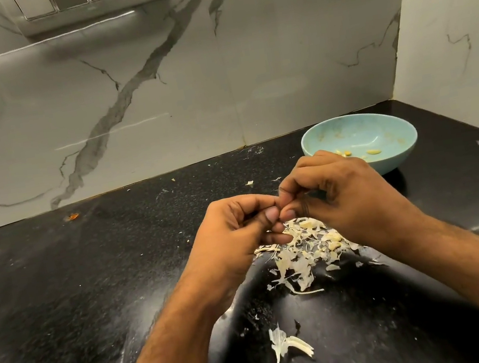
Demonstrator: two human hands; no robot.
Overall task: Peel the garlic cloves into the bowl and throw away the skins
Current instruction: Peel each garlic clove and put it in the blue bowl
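Observation:
My left hand point(236, 229) and my right hand point(338, 193) meet fingertip to fingertip above the black counter, pinched together on something small that the fingers hide, likely a garlic clove. Right below them lies a heap of pale garlic skins point(304, 253), with a few unpeeled cloves point(334, 236) mixed in. A light blue bowl point(394, 127) stands behind my right hand near the wall corner. A few peeled yellowish cloves point(373, 151) lie inside it.
A separate scrap of stem and skin point(286, 344) lies nearer to me on the black counter point(90, 285). Small skin flakes point(249, 183) are scattered toward the marble back wall point(183, 79). A switch panel point(94, 2) is mounted high on that wall.

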